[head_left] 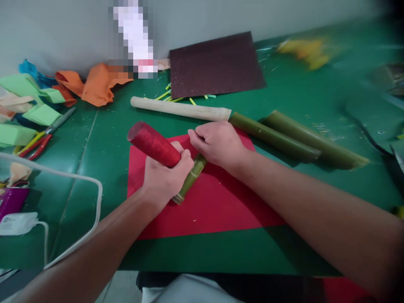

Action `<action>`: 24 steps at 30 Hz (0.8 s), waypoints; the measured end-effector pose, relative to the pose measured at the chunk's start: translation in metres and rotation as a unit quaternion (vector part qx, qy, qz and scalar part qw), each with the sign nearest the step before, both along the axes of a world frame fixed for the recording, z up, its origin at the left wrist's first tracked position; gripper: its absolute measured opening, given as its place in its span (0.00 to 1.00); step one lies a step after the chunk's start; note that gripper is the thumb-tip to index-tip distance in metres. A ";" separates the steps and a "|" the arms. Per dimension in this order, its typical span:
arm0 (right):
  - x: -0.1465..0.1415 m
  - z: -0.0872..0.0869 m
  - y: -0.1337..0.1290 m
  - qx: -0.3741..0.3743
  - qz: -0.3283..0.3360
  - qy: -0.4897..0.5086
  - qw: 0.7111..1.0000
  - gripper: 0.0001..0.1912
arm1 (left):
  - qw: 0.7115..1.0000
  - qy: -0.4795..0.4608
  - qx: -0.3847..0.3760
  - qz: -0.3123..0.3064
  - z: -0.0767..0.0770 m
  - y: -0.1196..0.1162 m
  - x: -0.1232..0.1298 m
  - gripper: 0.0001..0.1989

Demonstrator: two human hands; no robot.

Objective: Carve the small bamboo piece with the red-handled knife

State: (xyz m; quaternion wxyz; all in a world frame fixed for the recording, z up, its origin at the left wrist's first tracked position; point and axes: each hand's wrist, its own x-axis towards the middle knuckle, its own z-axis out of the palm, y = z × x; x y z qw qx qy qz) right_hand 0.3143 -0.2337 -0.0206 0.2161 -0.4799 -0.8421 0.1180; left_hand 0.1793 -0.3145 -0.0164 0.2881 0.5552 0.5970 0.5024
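Note:
My left hand (pixel 166 172) is wrapped around a red cylinder (pixel 153 143), which tilts up toward the left; its lower end is hidden in my grip. My right hand (pixel 217 143) is closed just beside it, the thumb side facing left. A short green bamboo piece (pixel 193 173) with a ringed joint lies slanting between the hands, its upper end hidden by my right hand. What my right fingers close on, if anything, does not show. Both hands are over a sheet of red paper (pixel 202 214) on the green table.
Behind the hands lies a pale peeled stick (pixel 179 109), with two green bamboo lengths (pixel 277 136) to its right. A dark brown sheet (pixel 214 67) stands farther back. At left are orange paper (pixel 99 84), pliers (pixel 47 132) and a white cable (pixel 99 198).

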 end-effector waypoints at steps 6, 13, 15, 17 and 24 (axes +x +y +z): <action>0.000 -0.002 0.001 0.013 0.004 0.013 1.000 0.23 | 1.000 -0.001 -0.011 -0.017 0.003 -0.002 -0.002 0.13; 0.000 -0.002 0.000 0.019 0.001 0.010 1.000 0.23 | 1.000 -0.009 -0.020 0.002 0.002 -0.003 -0.001 0.12; 0.000 -0.002 0.000 0.021 0.001 0.009 1.000 0.23 | 1.000 -0.012 -0.019 0.010 0.002 -0.002 -0.001 0.12; 0.000 -0.002 0.000 0.022 0.000 0.008 1.000 0.23 | 1.000 -0.009 -0.014 0.013 0.002 -0.002 -0.001 0.12; -0.001 0.000 -0.002 0.022 0.003 0.006 1.000 0.23 | 1.000 0.002 -0.006 0.016 0.002 -0.001 -0.001 0.12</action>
